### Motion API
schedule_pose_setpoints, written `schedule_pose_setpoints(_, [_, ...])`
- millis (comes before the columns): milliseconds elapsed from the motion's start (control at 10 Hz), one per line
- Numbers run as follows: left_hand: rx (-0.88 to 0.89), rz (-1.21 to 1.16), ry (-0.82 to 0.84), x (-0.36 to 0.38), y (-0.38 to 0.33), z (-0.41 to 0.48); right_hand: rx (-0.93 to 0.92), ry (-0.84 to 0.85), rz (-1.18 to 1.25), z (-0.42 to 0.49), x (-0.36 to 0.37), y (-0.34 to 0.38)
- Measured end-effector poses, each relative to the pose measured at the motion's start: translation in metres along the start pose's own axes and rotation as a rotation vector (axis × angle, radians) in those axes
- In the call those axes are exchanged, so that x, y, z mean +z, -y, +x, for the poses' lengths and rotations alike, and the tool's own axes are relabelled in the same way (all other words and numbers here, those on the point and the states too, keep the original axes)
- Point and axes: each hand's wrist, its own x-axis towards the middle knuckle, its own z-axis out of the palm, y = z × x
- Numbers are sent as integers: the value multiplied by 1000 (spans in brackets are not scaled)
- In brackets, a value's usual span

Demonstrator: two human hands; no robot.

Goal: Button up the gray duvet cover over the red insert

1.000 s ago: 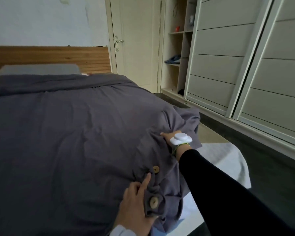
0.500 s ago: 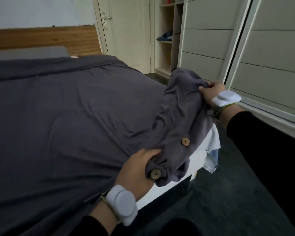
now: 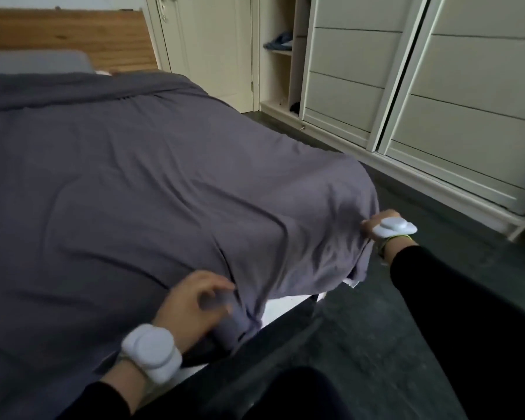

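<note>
Step in hand, by my read: tugging the foot end of the cover (image 3: 164, 177) straight over the bed (image 3: 288, 307), not buttoning right now. No buttons in view; the hem hangs over the bed end. Insert not visible, presumably inside the cover. Can't tell whether any buttons are open.

Next move calls for: turn the hem up, find any open button and its hole, and pinch them together with both hands close. Hands are well apart now, so they need to close in.

Left hand (image 3: 191, 307): low at the near edge, back of the hand up, fingers curled round a bunched fold of cover; blurred. Right hand (image 3: 373, 224): arm stretched out to the far corner, mostly hidden by the wrist tracker (image 3: 394, 227). Its fingers are tucked into the cloth. Creases run to it, so likely gripping the corner.
</note>
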Motion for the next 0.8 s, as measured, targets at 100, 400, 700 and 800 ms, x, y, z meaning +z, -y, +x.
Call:
schedule_pose_setpoints(100, [-69, 336, -319, -26, 14, 18, -17, 45, 142, -1, -6, 9])
schedule_pose_setpoints(400, [-154, 231, -238, -43, 26, 17, -331, 188, 449, -24, 38, 80])
schedule_pose_setpoints(700, [-334, 217, -168, -95, 41, -45, -328, 212, 93, -91, 37, 145])
schedule_pose_setpoints(800, [-500, 146, -183, -139, 52, -61, -362, 354, 379, -117, 66, 195])
